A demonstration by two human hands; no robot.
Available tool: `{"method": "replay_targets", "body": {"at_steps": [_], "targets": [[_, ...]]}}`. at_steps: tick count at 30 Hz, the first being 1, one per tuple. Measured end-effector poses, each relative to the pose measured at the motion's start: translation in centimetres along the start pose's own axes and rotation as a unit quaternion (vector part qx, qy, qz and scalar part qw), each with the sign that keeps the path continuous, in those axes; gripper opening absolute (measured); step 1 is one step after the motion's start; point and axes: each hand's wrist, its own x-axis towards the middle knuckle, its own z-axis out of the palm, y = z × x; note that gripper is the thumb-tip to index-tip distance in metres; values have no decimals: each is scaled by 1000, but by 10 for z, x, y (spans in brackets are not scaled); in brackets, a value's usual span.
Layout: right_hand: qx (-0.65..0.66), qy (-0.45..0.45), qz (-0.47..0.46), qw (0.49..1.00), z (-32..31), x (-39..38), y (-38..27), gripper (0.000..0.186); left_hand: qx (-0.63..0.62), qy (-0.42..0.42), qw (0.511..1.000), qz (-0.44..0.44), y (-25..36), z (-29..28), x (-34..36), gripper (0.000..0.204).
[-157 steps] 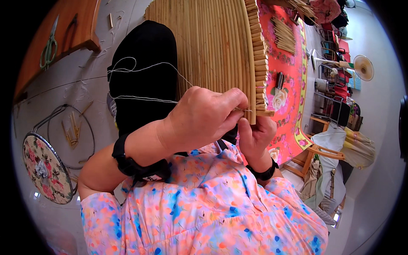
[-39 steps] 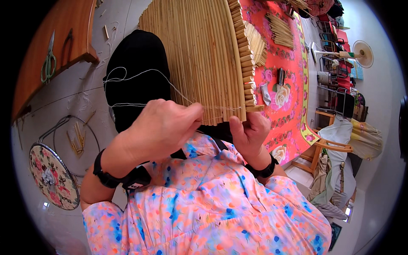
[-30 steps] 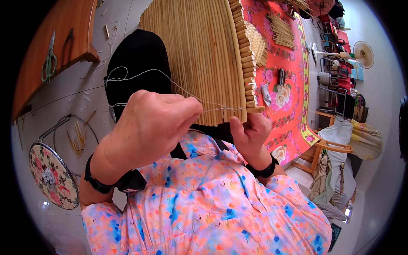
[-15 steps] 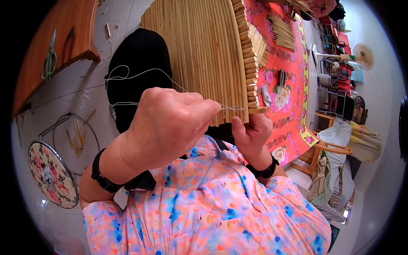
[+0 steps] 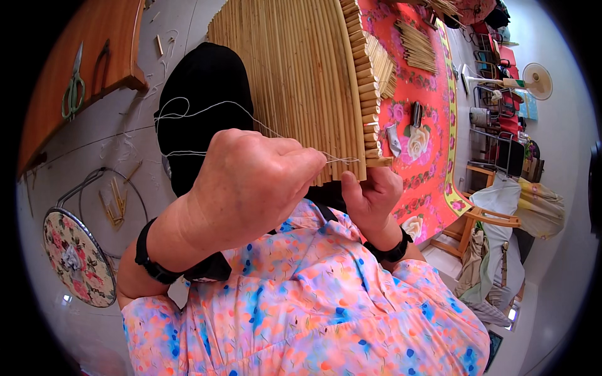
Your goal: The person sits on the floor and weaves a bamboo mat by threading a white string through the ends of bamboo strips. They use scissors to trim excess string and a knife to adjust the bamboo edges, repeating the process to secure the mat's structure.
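Many slim sticks laid side by side make up the tan panel (image 5: 301, 81), its lower edge just above the person's lap, between the black-covered knee (image 5: 204, 119) and the red floral cloth (image 5: 433, 150). The left hand (image 5: 254, 172) is closed, thumb and fingers pinched on the white thread (image 5: 343, 160), which spans the panel's lower right corner; whether a needle is in that grip I cannot tell. The right hand (image 5: 376, 191) is curled narrow beneath this corner, thumb raised beside the edge, its fingertips hidden. Drawing the thread taut at the corner seems to be the step in hand; the next move probably calls for even tension, the corner kept steady, and the loose loop over the knee kept untangled.
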Motion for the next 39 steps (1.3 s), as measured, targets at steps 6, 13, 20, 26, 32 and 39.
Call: {"method": "replay_targets", "body": {"at_steps": [6, 13, 20, 26, 32, 39], "targets": [[2, 1, 3, 1000, 0, 1, -2, 23, -2, -3, 1000, -2, 0, 0, 0, 10], [-1, -2, 1, 1000, -1, 0, 0, 23, -8, 5, 1000, 3, 0, -1, 0, 10], [14, -2, 8, 1000, 0, 0, 0, 23, -9, -2, 1000, 4, -1, 0, 0, 10], [9, -3, 13, 1000, 0, -1, 0, 24, -6, -7, 1000, 6, -1, -1, 1, 10], [6, -4, 22, 1000, 1, -3, 0, 25, 6, -7, 1000, 5, -1, 0, 1, 10], [8, 4, 0, 1000, 1, -2, -1, 25, 17, 6, 1000, 7, -1, 3, 1, 11]]}}
